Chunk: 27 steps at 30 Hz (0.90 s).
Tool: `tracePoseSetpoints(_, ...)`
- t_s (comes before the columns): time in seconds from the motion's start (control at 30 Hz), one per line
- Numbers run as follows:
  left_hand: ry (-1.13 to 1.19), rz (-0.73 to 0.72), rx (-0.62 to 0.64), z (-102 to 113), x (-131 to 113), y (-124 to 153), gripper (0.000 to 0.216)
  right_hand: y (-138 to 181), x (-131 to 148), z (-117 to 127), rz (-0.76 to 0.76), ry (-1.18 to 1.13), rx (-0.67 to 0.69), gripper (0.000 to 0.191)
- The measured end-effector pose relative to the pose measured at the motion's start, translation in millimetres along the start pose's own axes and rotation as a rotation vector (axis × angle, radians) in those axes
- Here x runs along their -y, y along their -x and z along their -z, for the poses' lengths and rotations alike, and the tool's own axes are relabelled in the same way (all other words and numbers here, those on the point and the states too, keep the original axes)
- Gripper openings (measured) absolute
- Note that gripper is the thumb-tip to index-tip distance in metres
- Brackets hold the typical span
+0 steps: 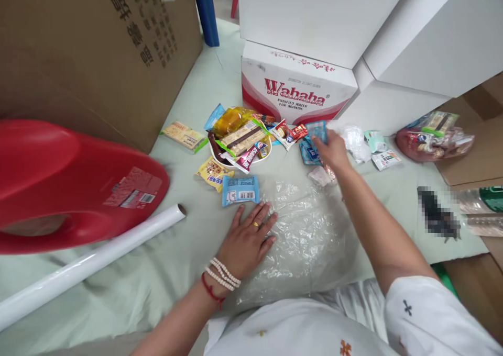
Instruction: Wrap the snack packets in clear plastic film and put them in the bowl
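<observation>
My left hand [248, 234] lies flat with fingers spread on the left edge of a clear plastic sheet [310, 235] spread over the pale green cloth. A blue snack packet [240, 189] lies just beyond its fingertips. My right hand [332, 147] reaches far forward, its fingers closed on a small blue packet [317, 131]. Another blue packet [308, 153] lies right beside that hand. A plate [227, 162] piled with wrapped snacks [240, 136] sits to the left of my right hand.
A red plastic stool [66, 183] lies at the left, with a white roll [86, 264] below it. A large cardboard box [98, 47] stands behind. A Wahaha carton [294, 86] and white boxes [393, 31] stand at the back. A bag of snacks [432, 138] sits at the right.
</observation>
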<state>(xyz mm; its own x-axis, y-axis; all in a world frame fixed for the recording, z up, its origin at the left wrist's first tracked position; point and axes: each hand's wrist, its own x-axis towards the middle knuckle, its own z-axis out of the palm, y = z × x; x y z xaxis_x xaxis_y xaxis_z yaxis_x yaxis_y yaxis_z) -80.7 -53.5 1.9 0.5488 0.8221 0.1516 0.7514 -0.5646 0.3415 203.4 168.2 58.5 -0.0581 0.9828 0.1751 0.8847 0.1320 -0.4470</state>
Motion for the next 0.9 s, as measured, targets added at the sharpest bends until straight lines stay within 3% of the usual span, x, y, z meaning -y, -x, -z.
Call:
tracePoseSetpoints(0.1, 0.02, -0.001, -0.019, -0.3, 1.5, 0.5, 0.047, -28.2, -39.3, 27.5, 0.057, 0.156, 0.076, 0.026)
tracePoseSetpoints(0.2, 0.034, -0.007, -0.036, -1.3, 3.2, 0.8, 0.046, -39.4, -76.6, 46.5, -0.115, 0.234, 0.216, 0.028)
tracePoseSetpoints(0.3, 0.049, -0.008, -0.042, -2.0, 4.5, 0.7, 0.045, -37.7, -108.6, 63.7, -0.267, 0.235, 0.172, 0.031)
tracePoseSetpoints(0.37, 0.061, -0.004, -0.048, -1.8, 4.9, 0.4, 0.044, -36.1, -118.9, 73.7, -0.291, 0.091, 0.108, 0.034)
tracePoseSetpoints(0.47, 0.071, -0.005, -0.049, -0.9, 5.1, 0.0, 0.043, -40.3, -109.7, 78.2, -0.199, -0.199, 0.034, 0.033)
tracePoseSetpoints(0.57, 0.071, -0.006, -0.046, -0.3, 5.0, -0.5, 0.043, -53.1, -81.4, 63.6, -0.161, -0.355, 0.163, 0.027)
tracePoseSetpoints(0.7, 0.073, -0.001, -0.053, -0.4, 4.7, -0.8, 0.043, -69.5, -50.8, 27.4, -0.341, -0.352, 0.393, 0.017)
tracePoseSetpoints(0.8, 0.084, 0.0, -0.053, -0.6, 4.8, -0.7, 0.042, -72.7, -44.3, 10.3, -0.375, -0.366, 0.429, 0.019)
tracePoseSetpoints(0.9, 0.102, 0.007, -0.052, -0.8, 5.4, -0.6, 0.041, -70.7, -45.9, 9.5, -0.346, -0.421, 0.407, 0.025)
